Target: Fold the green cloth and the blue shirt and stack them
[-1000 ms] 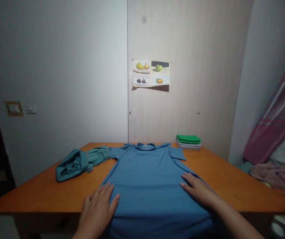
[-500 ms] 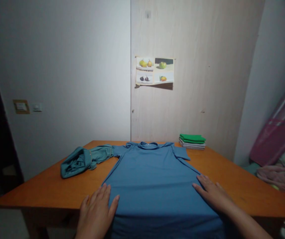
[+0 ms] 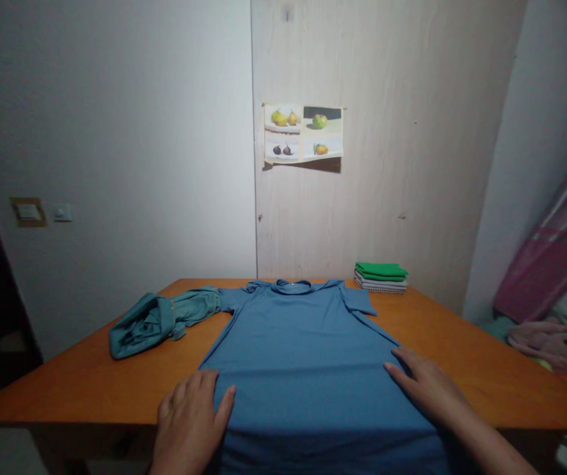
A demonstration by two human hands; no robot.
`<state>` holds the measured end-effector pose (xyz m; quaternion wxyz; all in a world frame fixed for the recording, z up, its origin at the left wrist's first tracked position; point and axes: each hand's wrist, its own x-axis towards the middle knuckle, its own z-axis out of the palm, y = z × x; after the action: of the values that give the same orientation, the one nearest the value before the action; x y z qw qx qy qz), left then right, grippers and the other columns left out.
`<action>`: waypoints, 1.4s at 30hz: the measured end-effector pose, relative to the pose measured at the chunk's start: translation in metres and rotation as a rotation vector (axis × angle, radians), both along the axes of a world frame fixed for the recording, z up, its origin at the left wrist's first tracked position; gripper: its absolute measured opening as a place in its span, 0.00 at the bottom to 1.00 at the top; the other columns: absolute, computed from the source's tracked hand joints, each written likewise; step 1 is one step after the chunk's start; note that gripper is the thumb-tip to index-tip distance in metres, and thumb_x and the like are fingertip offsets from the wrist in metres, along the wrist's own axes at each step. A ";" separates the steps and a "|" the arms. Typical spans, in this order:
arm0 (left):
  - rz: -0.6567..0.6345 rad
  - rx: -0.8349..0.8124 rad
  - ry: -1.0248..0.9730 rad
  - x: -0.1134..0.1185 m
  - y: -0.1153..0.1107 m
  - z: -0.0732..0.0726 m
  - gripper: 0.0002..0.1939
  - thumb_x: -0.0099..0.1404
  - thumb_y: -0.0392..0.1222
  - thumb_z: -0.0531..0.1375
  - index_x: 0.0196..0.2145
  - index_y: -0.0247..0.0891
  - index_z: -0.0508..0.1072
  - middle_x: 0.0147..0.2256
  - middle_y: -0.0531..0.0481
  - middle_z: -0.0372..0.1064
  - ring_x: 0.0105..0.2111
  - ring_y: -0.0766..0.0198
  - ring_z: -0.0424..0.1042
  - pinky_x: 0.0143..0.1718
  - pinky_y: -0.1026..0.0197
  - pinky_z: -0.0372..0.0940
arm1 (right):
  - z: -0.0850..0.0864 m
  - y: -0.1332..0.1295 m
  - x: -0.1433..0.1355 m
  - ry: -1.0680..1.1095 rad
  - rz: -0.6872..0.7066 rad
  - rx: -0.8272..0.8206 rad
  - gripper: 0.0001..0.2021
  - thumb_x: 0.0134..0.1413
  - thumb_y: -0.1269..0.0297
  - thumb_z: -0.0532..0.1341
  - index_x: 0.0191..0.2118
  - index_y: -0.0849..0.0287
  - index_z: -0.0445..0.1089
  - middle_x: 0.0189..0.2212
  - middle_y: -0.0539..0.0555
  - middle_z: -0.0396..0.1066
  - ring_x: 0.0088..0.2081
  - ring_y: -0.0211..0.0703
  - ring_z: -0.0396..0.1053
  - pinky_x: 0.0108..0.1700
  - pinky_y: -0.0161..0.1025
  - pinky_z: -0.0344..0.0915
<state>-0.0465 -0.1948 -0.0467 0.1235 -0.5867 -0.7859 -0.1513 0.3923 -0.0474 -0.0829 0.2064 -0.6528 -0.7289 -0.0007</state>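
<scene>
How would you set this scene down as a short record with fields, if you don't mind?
Surface: orange-brown table
Main item: blue T-shirt, spread out, collar at the far end, lower part hanging over the near edge
Left hand: open, at the T-shirt's edge on the left
Right hand: open, at the T-shirt's edge on the right
Table, left side: bunched teal garment
Table, far right: stack of folded cloths, green on top
Wood-grain panel: sheet with fruit pictures
</scene>
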 end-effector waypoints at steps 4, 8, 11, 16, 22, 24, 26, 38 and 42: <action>0.000 0.027 -0.045 0.000 0.001 -0.001 0.24 0.69 0.55 0.49 0.53 0.38 0.71 0.54 0.38 0.70 0.55 0.45 0.65 0.56 0.46 0.55 | 0.003 -0.005 0.003 -0.028 -0.183 0.074 0.30 0.61 0.46 0.52 0.59 0.61 0.69 0.55 0.67 0.71 0.57 0.67 0.66 0.57 0.59 0.61; -0.107 0.059 -0.108 0.001 0.005 -0.005 0.17 0.70 0.51 0.50 0.47 0.41 0.73 0.48 0.41 0.72 0.52 0.49 0.68 0.53 0.49 0.59 | 0.009 -0.006 -0.003 0.022 -0.150 0.054 0.19 0.60 0.59 0.51 0.48 0.61 0.74 0.44 0.66 0.75 0.47 0.60 0.72 0.48 0.51 0.65; -0.238 0.103 -0.185 0.010 0.009 -0.008 0.15 0.70 0.50 0.52 0.42 0.42 0.74 0.44 0.43 0.73 0.47 0.51 0.70 0.50 0.51 0.61 | 0.021 -0.016 -0.027 0.199 0.030 0.058 0.12 0.58 0.62 0.52 0.35 0.57 0.73 0.35 0.59 0.75 0.41 0.53 0.73 0.44 0.44 0.65; -0.428 0.070 -0.378 0.047 0.012 0.006 0.18 0.71 0.56 0.52 0.41 0.44 0.76 0.41 0.45 0.74 0.45 0.53 0.71 0.47 0.53 0.63 | 0.034 -0.065 -0.110 0.545 0.601 -0.011 0.09 0.60 0.61 0.55 0.33 0.56 0.71 0.32 0.53 0.72 0.37 0.45 0.70 0.41 0.39 0.65; -0.542 0.002 -0.485 0.082 0.024 0.017 0.20 0.71 0.57 0.50 0.42 0.46 0.77 0.43 0.46 0.75 0.47 0.53 0.71 0.49 0.53 0.62 | 0.024 -0.097 -0.183 0.482 1.217 -0.287 0.10 0.58 0.58 0.59 0.31 0.55 0.74 0.31 0.50 0.75 0.34 0.41 0.71 0.37 0.34 0.65; -0.541 -0.045 -0.472 0.084 0.028 0.012 0.19 0.69 0.57 0.54 0.46 0.45 0.77 0.46 0.45 0.75 0.49 0.51 0.70 0.50 0.51 0.62 | 0.035 -0.090 -0.179 0.524 1.224 -0.339 0.10 0.60 0.59 0.58 0.36 0.54 0.76 0.35 0.50 0.77 0.37 0.41 0.73 0.40 0.34 0.67; -0.531 -0.061 -0.434 0.083 0.029 0.009 0.20 0.65 0.56 0.58 0.49 0.45 0.76 0.48 0.43 0.74 0.50 0.49 0.69 0.50 0.50 0.61 | 0.052 -0.072 -0.161 0.601 0.957 -0.210 0.12 0.63 0.59 0.56 0.42 0.55 0.77 0.38 0.52 0.78 0.41 0.44 0.73 0.45 0.38 0.67; -0.572 -0.060 -0.756 0.098 0.050 0.029 0.23 0.65 0.58 0.58 0.49 0.40 0.76 0.50 0.41 0.74 0.52 0.49 0.69 0.55 0.51 0.60 | 0.050 0.060 -0.075 0.243 0.052 -0.120 0.05 0.51 0.66 0.60 0.29 0.61 0.72 0.31 0.60 0.74 0.37 0.50 0.71 0.40 0.42 0.63; -0.604 -0.160 -1.223 0.108 0.061 0.036 0.30 0.63 0.63 0.59 0.51 0.35 0.73 0.50 0.39 0.73 0.51 0.52 0.70 0.53 0.54 0.62 | 0.055 0.013 -0.124 0.638 0.511 -0.314 0.05 0.51 0.68 0.59 0.27 0.60 0.67 0.21 0.46 0.63 0.25 0.35 0.59 0.28 0.32 0.55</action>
<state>0.0612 -0.1333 -0.0106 -0.4338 -0.5966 -0.5249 -0.4247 0.2687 -0.0348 -0.0282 0.3129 -0.4428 -0.7579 0.3628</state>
